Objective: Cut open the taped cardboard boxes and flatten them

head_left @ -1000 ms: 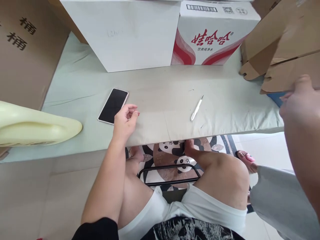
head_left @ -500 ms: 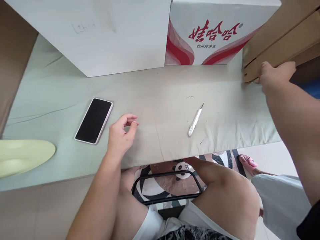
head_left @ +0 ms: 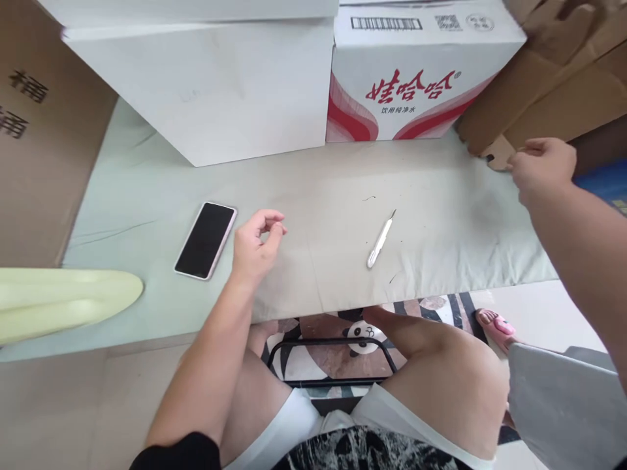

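Observation:
My left hand (head_left: 257,245) rests over the cloth-covered table, right of a phone (head_left: 206,240) with a dark screen. Its fingers are loosely curled with a small gap to the thumb, and nothing shows in it. At the far right, my right hand (head_left: 546,168) is closed at the lower edge of brown cardboard (head_left: 499,153), which its curled fingers seem to grip; the fingertips are partly hidden. Between the hands lies a white-handled craft knife (head_left: 381,243), its thin blade pointing away from me.
Behind stand a plain white box (head_left: 259,98) and a white carton with red print (head_left: 406,91). A pale green, smooth object (head_left: 68,303) lies at left, before a brown box (head_left: 59,143). A foot in a pink slipper (head_left: 500,326) shows beyond the table's front edge.
The view has tipped up and shifted left, showing more of the boxes. The cardboard by my right hand now sits tilted and crumpled. My left hand keeps its pose; the knife lies still.

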A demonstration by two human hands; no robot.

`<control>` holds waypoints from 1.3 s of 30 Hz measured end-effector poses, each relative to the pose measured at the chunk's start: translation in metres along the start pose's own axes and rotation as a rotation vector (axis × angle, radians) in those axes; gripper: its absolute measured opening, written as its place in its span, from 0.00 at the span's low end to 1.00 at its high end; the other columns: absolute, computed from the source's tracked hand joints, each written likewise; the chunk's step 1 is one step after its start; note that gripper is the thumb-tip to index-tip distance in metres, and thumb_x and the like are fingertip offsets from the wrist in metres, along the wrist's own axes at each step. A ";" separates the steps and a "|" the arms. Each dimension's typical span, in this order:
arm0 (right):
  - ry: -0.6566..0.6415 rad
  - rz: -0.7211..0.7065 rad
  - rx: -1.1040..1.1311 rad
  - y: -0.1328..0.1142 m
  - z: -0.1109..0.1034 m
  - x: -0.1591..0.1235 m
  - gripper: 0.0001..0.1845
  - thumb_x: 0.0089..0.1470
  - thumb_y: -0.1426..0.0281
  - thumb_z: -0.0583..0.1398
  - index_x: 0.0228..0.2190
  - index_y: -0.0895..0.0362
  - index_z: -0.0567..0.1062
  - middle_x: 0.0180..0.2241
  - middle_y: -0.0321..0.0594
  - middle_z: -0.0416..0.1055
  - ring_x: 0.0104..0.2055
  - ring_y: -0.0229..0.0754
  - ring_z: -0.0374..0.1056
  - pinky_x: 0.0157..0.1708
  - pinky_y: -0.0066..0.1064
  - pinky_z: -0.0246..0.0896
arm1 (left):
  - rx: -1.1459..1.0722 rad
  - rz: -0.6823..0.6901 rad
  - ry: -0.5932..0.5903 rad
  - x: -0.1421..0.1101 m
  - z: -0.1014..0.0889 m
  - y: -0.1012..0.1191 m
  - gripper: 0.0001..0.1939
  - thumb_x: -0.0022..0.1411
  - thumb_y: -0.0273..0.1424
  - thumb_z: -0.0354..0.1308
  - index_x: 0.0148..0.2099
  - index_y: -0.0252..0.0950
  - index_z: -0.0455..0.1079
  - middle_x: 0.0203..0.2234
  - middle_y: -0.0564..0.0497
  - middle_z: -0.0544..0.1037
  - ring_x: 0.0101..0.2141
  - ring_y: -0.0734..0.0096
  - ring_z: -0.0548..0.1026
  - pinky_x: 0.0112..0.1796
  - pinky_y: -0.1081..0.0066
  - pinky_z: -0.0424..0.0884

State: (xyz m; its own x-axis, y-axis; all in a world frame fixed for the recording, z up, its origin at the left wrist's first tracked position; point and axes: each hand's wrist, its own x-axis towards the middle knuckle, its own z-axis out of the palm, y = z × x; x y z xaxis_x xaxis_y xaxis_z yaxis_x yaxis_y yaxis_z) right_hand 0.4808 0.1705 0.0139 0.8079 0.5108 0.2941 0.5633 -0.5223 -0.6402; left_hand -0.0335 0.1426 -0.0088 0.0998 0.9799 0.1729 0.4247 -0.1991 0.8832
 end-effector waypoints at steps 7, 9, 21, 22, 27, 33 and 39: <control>-0.192 0.038 -0.029 -0.026 -0.059 -0.108 0.20 0.38 0.90 0.61 0.28 0.53 0.73 0.22 0.33 0.69 0.22 0.37 0.63 0.34 0.38 0.59 | 0.051 0.045 -0.049 -0.063 -0.049 -0.002 0.11 0.61 0.35 0.56 0.42 0.37 0.75 0.30 0.50 0.81 0.34 0.66 0.81 0.31 0.72 0.73; -0.293 0.007 -0.017 -0.045 -0.062 -0.139 0.18 0.39 0.88 0.61 0.26 0.52 0.72 0.21 0.33 0.69 0.21 0.39 0.63 0.33 0.39 0.59 | 0.027 0.040 -0.001 -0.079 -0.069 -0.004 0.11 0.61 0.34 0.56 0.43 0.37 0.75 0.29 0.50 0.81 0.33 0.67 0.80 0.34 0.71 0.74; -0.685 -0.546 0.088 -0.239 -0.010 -0.309 0.11 0.43 0.77 0.57 0.31 0.54 0.73 0.24 0.34 0.74 0.29 0.42 0.68 0.38 0.36 0.62 | -0.349 0.024 0.184 -0.091 -0.116 -0.002 0.07 0.63 0.33 0.56 0.42 0.39 0.73 0.28 0.52 0.78 0.33 0.70 0.77 0.33 0.73 0.71; -0.715 -0.590 0.090 -0.257 0.000 -0.321 0.11 0.42 0.77 0.57 0.31 0.55 0.74 0.24 0.34 0.74 0.29 0.42 0.68 0.38 0.35 0.62 | -0.372 0.019 0.197 -0.090 -0.118 -0.007 0.07 0.63 0.33 0.56 0.42 0.39 0.73 0.27 0.53 0.77 0.32 0.70 0.77 0.34 0.72 0.71; -0.832 -0.777 0.087 -0.351 0.060 -0.374 0.12 0.45 0.77 0.57 0.34 0.55 0.73 0.25 0.34 0.74 0.29 0.42 0.68 0.36 0.35 0.64 | -0.467 -0.072 0.290 -0.078 -0.130 -0.034 0.07 0.63 0.35 0.56 0.41 0.38 0.71 0.26 0.54 0.75 0.29 0.70 0.75 0.37 0.70 0.72; -0.773 -0.939 0.099 -0.472 0.159 -0.405 0.13 0.50 0.81 0.58 0.37 0.54 0.69 0.45 0.42 0.74 0.48 0.46 0.71 0.56 0.40 0.65 | -0.557 -0.146 0.270 -0.067 -0.141 -0.039 0.10 0.63 0.39 0.55 0.41 0.39 0.71 0.28 0.52 0.77 0.33 0.68 0.76 0.39 0.68 0.72; -0.521 -0.881 0.055 -0.582 0.244 -0.374 0.18 0.63 0.71 0.63 0.53 0.60 0.72 0.63 0.50 0.63 0.59 0.46 0.68 0.62 0.44 0.66 | -0.533 -0.182 0.167 -0.065 -0.155 -0.043 0.10 0.63 0.39 0.55 0.41 0.39 0.71 0.27 0.52 0.78 0.31 0.67 0.77 0.39 0.66 0.73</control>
State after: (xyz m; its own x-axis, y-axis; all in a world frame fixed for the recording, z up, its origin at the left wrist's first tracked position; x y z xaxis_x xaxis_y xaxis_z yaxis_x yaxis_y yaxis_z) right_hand -0.1918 0.4500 0.1033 -0.0725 0.9378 0.3395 0.9008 0.2077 -0.3813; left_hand -0.1980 0.0893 0.0096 -0.0939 0.9952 0.0261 -0.0935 -0.0349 0.9950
